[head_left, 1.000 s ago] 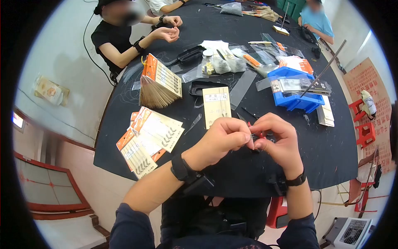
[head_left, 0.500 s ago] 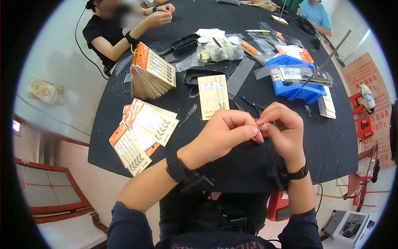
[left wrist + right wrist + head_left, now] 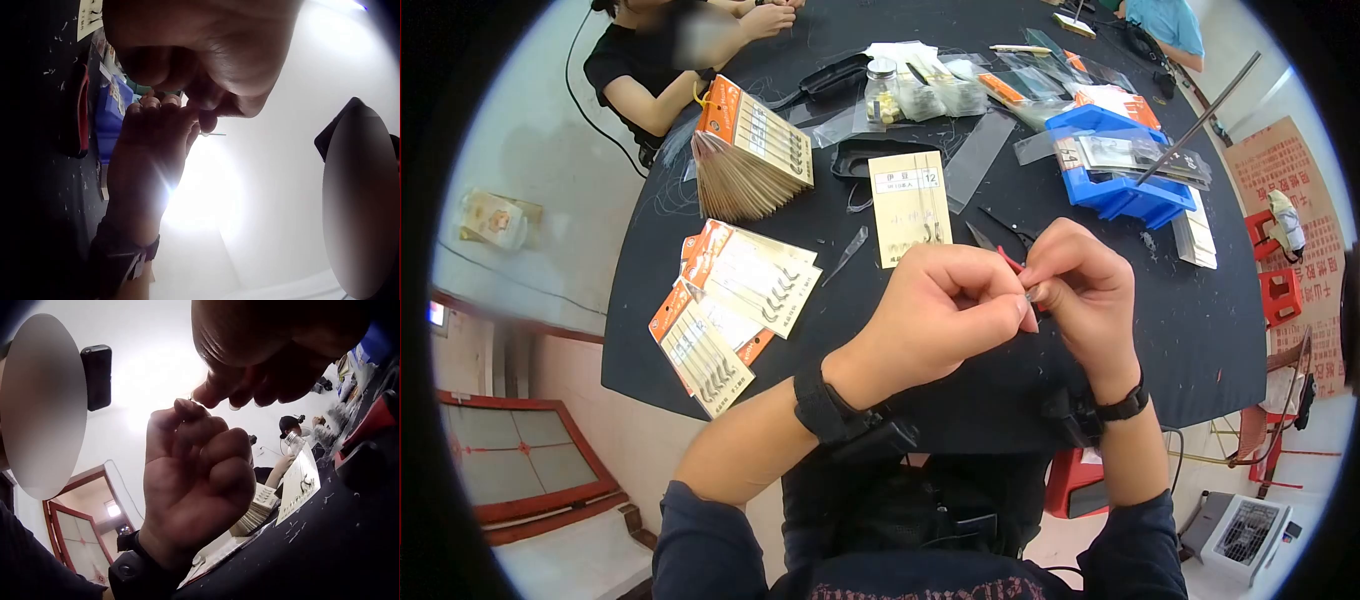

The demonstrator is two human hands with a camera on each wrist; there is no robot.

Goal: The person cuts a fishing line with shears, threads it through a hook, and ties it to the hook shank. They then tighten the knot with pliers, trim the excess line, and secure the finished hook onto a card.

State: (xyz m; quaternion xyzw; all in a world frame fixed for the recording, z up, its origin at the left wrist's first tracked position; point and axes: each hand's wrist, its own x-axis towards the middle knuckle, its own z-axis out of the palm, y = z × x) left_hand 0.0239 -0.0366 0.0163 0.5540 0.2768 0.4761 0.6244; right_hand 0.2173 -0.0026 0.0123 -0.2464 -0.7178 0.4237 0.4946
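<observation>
Above the table's near side, my left hand (image 3: 955, 305) and right hand (image 3: 1085, 285) meet fingertip to fingertip. Between them they pinch a tiny shiny piece (image 3: 1029, 296), mostly covered by the fingers; I cannot tell its kind. The right wrist view shows the left hand (image 3: 200, 469) with curled fingers, thumb and index tip together. In the left wrist view the right hand (image 3: 147, 162) is bent toward the left fingertips, and a short thin strand (image 3: 215, 134) sticks out there. Partly hidden behind the hands lies a tool with red handles (image 3: 1010, 260).
Beyond the hands lies a cream card with fishing hooks (image 3: 907, 220). Loose hook cards (image 3: 775, 285) and a fanned card bundle (image 3: 750, 160) are on the left. A blue bin (image 3: 1125, 205) stands right, a slanting metal rod (image 3: 1205, 115) above it. A lidded jar (image 3: 882, 95) stands farther back.
The head view has shifted, so the cards and bundle appear higher and farther left. Both hands keep their fingertips together, with slight finger movement.
</observation>
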